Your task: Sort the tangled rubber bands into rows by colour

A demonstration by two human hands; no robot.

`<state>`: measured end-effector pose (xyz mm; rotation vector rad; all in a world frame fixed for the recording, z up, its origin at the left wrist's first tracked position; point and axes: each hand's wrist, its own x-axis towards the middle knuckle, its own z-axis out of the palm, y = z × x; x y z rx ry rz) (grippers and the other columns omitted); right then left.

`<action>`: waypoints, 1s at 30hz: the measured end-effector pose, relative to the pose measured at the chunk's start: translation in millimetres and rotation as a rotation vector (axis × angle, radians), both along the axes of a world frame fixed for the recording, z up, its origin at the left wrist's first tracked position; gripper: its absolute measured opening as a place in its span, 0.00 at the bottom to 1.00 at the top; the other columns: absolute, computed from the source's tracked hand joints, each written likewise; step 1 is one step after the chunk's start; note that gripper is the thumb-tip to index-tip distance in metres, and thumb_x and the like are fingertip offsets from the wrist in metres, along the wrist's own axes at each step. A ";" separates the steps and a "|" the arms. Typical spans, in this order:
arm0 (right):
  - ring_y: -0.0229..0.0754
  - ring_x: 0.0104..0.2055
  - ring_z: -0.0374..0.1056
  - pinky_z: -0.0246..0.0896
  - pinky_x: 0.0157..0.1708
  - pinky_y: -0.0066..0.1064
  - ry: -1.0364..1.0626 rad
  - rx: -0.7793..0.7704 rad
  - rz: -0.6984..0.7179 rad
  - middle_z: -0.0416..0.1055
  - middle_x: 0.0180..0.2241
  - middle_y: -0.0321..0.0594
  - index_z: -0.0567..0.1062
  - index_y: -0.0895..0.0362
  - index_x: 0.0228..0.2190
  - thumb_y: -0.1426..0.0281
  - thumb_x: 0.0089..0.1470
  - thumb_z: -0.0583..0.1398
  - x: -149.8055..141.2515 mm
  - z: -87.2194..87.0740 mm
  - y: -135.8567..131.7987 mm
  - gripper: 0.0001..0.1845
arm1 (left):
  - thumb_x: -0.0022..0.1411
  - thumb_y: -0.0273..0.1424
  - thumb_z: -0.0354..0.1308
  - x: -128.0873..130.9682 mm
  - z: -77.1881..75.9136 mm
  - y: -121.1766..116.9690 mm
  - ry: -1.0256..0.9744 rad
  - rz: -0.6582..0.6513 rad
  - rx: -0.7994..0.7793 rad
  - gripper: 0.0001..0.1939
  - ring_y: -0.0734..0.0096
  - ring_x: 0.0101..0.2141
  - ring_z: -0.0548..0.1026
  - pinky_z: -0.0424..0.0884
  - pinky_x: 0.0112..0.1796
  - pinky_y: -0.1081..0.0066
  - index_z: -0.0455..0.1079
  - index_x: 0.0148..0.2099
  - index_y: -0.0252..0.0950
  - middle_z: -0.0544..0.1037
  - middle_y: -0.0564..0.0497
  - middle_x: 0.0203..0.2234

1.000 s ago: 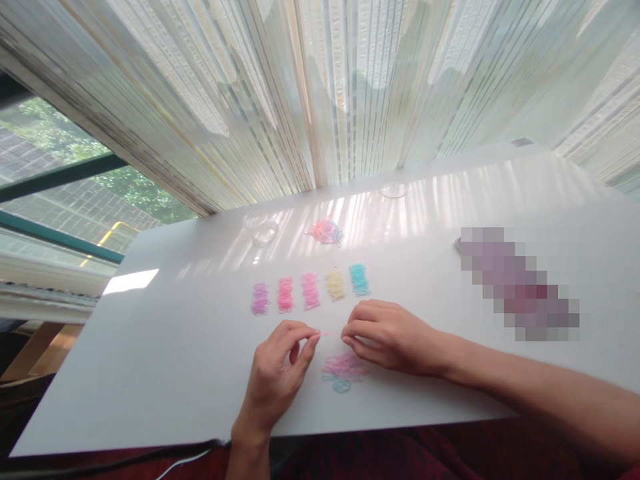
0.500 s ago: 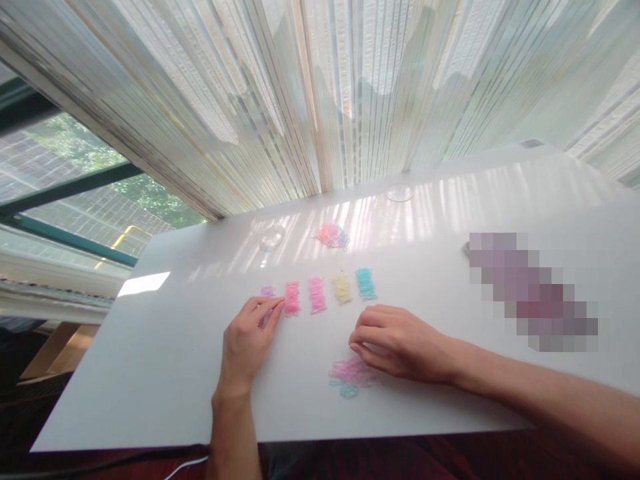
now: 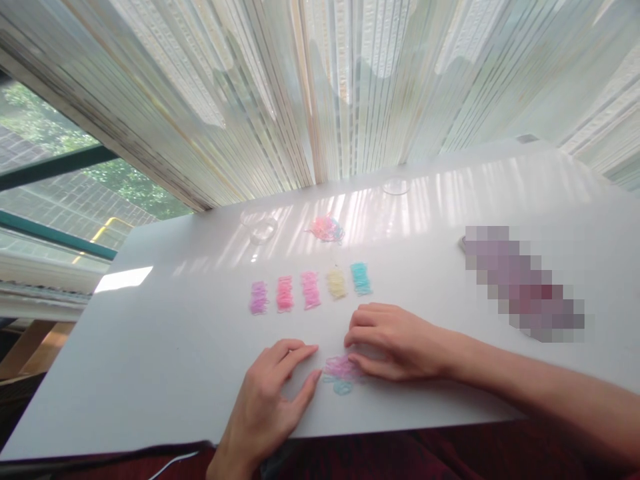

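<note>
A loose heap of lilac and pale blue elastic bands [image 3: 341,373] lies near the table's front edge. My left hand [image 3: 275,387] is just left of this heap, thumb and forefinger spread with nothing between them. At the heap's right side is my right hand [image 3: 383,343], its thumb tip at the lilac bands and its fingers curled a little apart from the thumb. Beyond my hands runs a row of neat band stacks: purple [image 3: 259,298], coral [image 3: 285,294], pink [image 3: 311,290], yellow [image 3: 337,284] and teal [image 3: 361,279].
Farther back sits a mixed heap of coloured bands [image 3: 327,229]. A clear round container [image 3: 263,231] stands to its left, another clear round piece [image 3: 396,186] to its right. A pixelated object [image 3: 523,283] lies at right on the white table [image 3: 165,360]. Striped curtains hang behind.
My left hand took a stretched pink band from between both hands to the purple stack, then came back without it and opened beside the near heap. My right thumb has lowered to the heap.
</note>
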<state>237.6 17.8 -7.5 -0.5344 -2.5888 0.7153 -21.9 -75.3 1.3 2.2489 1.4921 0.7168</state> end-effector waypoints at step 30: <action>0.40 0.32 0.67 0.61 0.35 0.31 0.207 0.105 -0.050 0.75 0.31 0.40 0.79 0.58 0.35 0.68 0.70 0.57 -5.0 -2.6 -2.3 0.13 | 0.67 0.24 0.63 26.1 0.4 20.5 -0.328 -0.047 -0.069 0.05 0.74 0.26 0.71 0.70 0.28 0.75 0.77 0.44 0.38 0.81 0.51 0.32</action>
